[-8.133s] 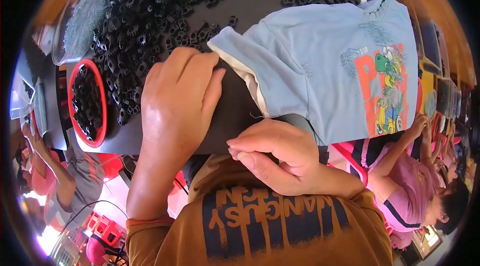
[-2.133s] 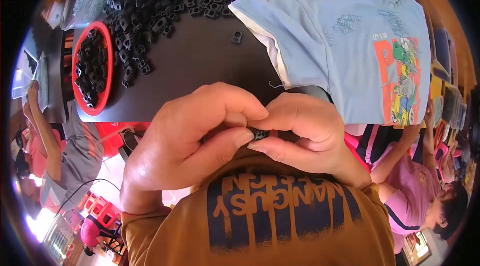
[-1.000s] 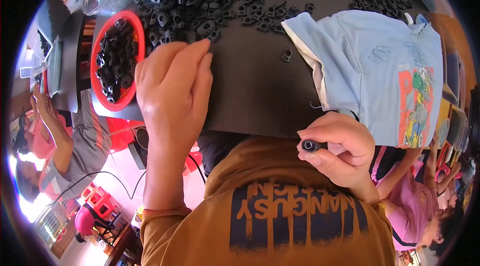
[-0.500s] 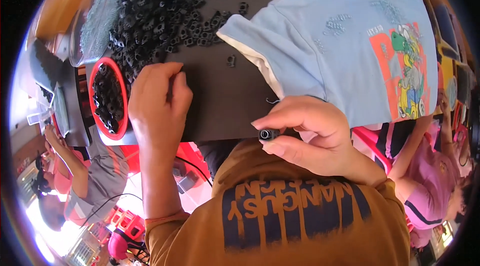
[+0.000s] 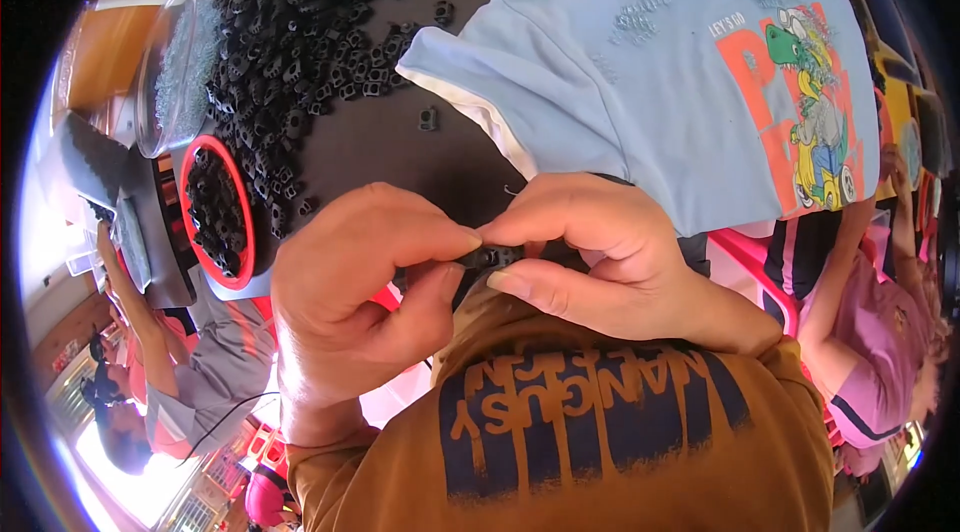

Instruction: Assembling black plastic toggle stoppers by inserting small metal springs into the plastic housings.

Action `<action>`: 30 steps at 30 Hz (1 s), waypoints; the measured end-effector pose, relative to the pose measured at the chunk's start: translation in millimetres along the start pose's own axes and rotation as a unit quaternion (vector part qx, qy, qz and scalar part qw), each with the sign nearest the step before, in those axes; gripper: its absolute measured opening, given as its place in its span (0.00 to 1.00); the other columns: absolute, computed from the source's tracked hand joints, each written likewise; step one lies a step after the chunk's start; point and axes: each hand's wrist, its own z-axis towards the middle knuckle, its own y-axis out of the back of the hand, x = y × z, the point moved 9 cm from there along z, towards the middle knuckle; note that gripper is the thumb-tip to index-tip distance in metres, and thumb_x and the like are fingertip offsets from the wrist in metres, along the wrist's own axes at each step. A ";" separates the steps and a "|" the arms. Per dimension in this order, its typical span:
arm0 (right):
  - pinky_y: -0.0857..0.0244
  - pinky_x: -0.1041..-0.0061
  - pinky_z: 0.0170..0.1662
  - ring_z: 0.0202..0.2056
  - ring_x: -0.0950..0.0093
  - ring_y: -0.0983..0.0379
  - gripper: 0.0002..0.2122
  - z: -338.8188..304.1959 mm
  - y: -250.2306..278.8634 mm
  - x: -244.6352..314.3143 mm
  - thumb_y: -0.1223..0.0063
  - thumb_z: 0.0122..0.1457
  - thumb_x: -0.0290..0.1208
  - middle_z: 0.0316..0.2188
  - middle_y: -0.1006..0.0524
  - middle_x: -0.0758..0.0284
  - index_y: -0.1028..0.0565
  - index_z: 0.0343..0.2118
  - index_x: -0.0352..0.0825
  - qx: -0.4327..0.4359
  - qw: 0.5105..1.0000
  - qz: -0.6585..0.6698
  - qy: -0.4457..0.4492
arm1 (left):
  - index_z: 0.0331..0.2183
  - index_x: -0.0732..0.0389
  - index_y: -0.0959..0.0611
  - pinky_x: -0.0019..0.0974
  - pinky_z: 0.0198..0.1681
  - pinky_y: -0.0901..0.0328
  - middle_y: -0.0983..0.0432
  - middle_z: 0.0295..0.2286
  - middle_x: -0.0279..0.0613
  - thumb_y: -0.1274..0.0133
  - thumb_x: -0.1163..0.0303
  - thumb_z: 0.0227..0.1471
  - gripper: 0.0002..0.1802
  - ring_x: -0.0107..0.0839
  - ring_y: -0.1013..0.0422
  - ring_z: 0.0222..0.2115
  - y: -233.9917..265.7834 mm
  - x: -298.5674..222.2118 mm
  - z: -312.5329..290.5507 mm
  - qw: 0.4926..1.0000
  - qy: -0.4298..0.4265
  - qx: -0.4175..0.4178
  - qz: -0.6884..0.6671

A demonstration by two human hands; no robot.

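Note:
A small black plastic part (image 5: 493, 257) is pinched between my hands just in front of my chest, at the table's near edge. My right hand (image 5: 610, 257) grips it with thumb and index fingertips, the other fingers curled behind. From the other side, the thumb and index finger of my left hand (image 5: 365, 277) close on its left end. My fingertips cover much of the part, so whether a second piece is against it cannot be made out. A single similar black part (image 5: 428, 119) lies on the dark table (image 5: 365, 157) beyond my hands.
A large heap of black parts (image 5: 290, 42) spreads over the far left. Nearer stands a red-rimmed bowl (image 5: 250, 232) of black parts, with a clear tub (image 5: 150, 122) behind it. A light blue shirt (image 5: 600, 92) bearing tiny springs covers the right. People sit at both sides.
My left hand has come from beside the heap, right and nearer, to meet my right hand at the black plastic part. My right hand has shifted slightly left, still gripping it.

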 end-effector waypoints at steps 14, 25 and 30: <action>0.39 0.76 0.31 0.27 0.72 0.29 0.08 -0.2 -2.2 -0.8 0.42 0.51 0.19 0.29 0.24 0.63 0.25 0.35 0.27 0.022 0.999 -0.023 -0.014 | 0.30 0.67 0.18 0.28 0.23 0.39 0.27 0.23 0.43 0.47 0.87 0.34 0.14 0.31 0.31 0.23 -4.1 0.2 3.5 0.999 0.024 0.042 0.002; 0.40 0.71 0.26 0.22 0.65 0.33 0.05 -1.4 1.2 0.3 0.43 0.51 0.24 0.20 0.30 0.64 0.26 0.30 0.32 -0.065 0.996 -0.060 0.015 | 0.34 0.67 0.20 0.30 0.24 0.37 0.28 0.24 0.45 0.45 0.88 0.38 0.15 0.37 0.30 0.24 -15.5 -12.3 -6.8 0.985 -0.071 0.022 0.158; 0.40 0.75 0.26 0.23 0.72 0.32 0.05 -2.5 3.9 2.1 0.44 0.52 0.24 0.21 0.28 0.66 0.25 0.31 0.31 -0.079 0.995 -0.057 0.007 | 0.35 0.68 0.20 0.30 0.26 0.36 0.27 0.26 0.46 0.46 0.87 0.41 0.14 0.36 0.30 0.25 -13.6 -8.9 -12.4 0.988 -0.060 -0.031 0.138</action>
